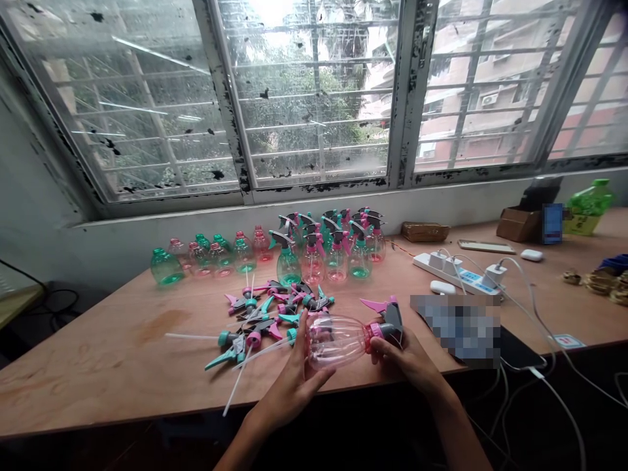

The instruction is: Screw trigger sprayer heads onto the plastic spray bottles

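The left hand (297, 374) grasps a clear pink bottle (336, 343) around its base, while the right hand (412, 360) grips the neck end, where a grey-and-pink spray head (391, 325) sits. The bottle lies sideways between both hands, above the front edge of the wooden surface (122, 366). Just beyond are loose spray heads (240, 345); behind them stand headless bottles (167, 267) and, to their right, bottles with spray heads (337, 261).
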`<state>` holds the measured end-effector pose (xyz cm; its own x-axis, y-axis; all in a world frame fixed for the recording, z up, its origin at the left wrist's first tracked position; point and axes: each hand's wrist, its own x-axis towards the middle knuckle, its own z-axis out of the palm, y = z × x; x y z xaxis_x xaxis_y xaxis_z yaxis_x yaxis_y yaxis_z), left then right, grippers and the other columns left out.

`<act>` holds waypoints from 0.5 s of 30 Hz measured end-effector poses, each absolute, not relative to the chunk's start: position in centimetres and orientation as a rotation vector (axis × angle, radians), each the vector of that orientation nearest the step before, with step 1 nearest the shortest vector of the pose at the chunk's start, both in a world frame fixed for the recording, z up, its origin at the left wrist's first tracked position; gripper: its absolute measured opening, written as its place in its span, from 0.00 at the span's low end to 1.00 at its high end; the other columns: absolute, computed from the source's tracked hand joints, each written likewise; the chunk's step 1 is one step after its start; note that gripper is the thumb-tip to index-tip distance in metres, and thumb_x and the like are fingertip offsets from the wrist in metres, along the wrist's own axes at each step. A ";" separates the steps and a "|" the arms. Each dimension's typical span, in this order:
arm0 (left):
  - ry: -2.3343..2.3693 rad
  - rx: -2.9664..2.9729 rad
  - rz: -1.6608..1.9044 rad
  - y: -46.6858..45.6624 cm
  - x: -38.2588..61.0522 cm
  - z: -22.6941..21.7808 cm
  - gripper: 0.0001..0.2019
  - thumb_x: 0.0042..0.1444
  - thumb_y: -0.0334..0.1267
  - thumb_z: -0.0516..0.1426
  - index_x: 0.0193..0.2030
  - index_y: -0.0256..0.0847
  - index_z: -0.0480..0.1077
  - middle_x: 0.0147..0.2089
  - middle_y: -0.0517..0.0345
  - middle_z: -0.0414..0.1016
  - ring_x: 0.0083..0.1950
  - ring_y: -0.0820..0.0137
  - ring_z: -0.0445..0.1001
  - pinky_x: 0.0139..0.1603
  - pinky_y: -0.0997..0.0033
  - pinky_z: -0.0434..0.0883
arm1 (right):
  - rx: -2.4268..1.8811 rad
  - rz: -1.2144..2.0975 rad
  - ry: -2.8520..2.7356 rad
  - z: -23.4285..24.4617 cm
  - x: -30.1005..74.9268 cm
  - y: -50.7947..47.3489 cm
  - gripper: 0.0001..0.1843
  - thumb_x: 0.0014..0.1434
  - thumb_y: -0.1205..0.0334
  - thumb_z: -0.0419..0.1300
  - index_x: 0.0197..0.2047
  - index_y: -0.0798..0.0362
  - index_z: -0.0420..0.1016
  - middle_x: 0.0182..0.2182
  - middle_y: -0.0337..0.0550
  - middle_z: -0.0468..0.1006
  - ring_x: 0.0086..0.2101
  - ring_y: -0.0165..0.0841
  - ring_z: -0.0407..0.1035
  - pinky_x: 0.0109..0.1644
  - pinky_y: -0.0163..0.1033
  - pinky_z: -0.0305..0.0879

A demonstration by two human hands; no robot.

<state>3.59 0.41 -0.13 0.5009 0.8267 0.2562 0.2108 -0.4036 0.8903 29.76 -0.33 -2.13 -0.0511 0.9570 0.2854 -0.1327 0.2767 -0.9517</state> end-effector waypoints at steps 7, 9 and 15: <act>0.877 1.821 0.848 0.1 3.6 0.5 0.54 0.63 0.51 0.62 0.78 0.54 0.22 0.81 0.47 0.43 0.77 0.49 0.54 0.77 0.45 0.49 | -0.879 1.086 -1.298 -2.1 29.8 -0.4 0.21 0.59 0.45 0.70 0.42 0.54 0.76 0.25 0.40 0.80 0.23 0.32 0.71 0.27 0.36 0.66; 0.855 1.787 0.840 0.1 3.6 0.5 0.52 0.64 0.52 0.60 0.78 0.53 0.23 0.81 0.46 0.43 0.78 0.49 0.51 0.77 0.45 0.49 | -0.885 1.094 -1.299 -2.1 29.9 -0.4 0.21 0.59 0.45 0.70 0.43 0.54 0.76 0.24 0.40 0.80 0.23 0.32 0.70 0.27 0.36 0.66; 0.846 1.837 0.882 0.2 3.7 0.2 0.51 0.65 0.47 0.61 0.78 0.55 0.23 0.77 0.44 0.55 0.75 0.52 0.59 0.77 0.47 0.52 | -0.915 1.078 -1.298 -1.8 29.8 -0.5 0.22 0.58 0.41 0.69 0.34 0.54 0.77 0.24 0.40 0.79 0.23 0.32 0.69 0.27 0.36 0.66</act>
